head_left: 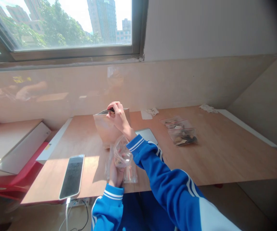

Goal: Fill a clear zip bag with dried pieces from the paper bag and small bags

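My right hand (119,118) is at the mouth of an upright brown paper bag (104,130), its fingers pinched around some small dark pieces (112,110) whose kind I cannot make out. Nearer to me, my left hand (116,175) is closed on a clear plastic bag (122,154), which it holds up with the mouth spread. More flat clear bags (131,175) lie on the table beside that hand. Behind my right wrist a pale, flat, rounded-corner device (147,134) is partly covered by the sleeve.
Several zip bags filled with dark and tan pieces (183,137) lie right of centre on the wooden table (215,154). A phone (72,176) with a white cable is at the front left. White scraps (152,111) lie by the wall; a red chair (30,173) stands left.
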`<control>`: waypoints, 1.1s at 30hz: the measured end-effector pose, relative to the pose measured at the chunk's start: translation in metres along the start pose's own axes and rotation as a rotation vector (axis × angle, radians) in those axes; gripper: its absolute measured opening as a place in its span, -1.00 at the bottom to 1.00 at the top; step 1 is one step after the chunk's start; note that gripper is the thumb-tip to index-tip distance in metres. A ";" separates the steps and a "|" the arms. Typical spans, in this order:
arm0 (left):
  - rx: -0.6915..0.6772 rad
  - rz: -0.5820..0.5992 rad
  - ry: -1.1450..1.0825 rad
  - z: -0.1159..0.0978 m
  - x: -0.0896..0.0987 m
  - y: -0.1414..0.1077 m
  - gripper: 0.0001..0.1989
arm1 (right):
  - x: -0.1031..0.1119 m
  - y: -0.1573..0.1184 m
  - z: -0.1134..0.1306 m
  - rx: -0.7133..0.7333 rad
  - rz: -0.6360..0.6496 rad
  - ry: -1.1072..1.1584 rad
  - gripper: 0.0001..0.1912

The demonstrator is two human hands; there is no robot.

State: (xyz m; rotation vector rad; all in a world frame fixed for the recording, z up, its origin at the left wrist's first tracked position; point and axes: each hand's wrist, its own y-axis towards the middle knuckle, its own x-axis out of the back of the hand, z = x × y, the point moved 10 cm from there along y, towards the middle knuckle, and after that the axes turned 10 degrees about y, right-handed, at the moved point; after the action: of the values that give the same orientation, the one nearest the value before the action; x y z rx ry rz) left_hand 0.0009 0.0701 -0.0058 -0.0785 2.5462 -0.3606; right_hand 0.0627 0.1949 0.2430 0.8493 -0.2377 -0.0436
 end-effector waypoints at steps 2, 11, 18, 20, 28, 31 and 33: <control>-0.018 0.003 -0.016 0.000 0.001 0.001 -0.67 | -0.001 -0.002 0.002 -0.011 0.031 -0.033 -0.82; -0.008 -0.023 -0.060 0.008 0.011 0.006 -0.60 | -0.005 -0.010 0.005 -0.025 0.135 -0.270 -0.88; 0.001 -0.042 -0.063 0.007 0.009 0.006 -0.69 | -0.006 -0.012 -0.001 -0.038 0.085 -0.481 -0.76; 0.004 -0.032 -0.064 0.006 0.007 0.005 -0.71 | -0.008 -0.013 0.000 -0.022 0.091 -0.533 -0.73; -0.010 -0.055 -0.073 0.008 0.010 0.006 -0.58 | -0.015 -0.019 0.010 0.074 0.209 -0.528 -0.68; 0.003 -0.060 -0.070 0.009 0.010 0.005 -0.54 | 0.005 -0.025 0.027 0.084 0.124 -0.315 -0.77; 0.015 -0.071 -0.068 0.009 0.011 0.004 -0.58 | 0.027 -0.036 0.035 0.029 0.039 -0.164 -0.78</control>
State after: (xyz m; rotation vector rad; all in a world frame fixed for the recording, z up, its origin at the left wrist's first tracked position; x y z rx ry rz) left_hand -0.0035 0.0701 -0.0205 -0.1735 2.4774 -0.3980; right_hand 0.0834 0.1416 0.2435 0.8702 -0.4099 -0.0739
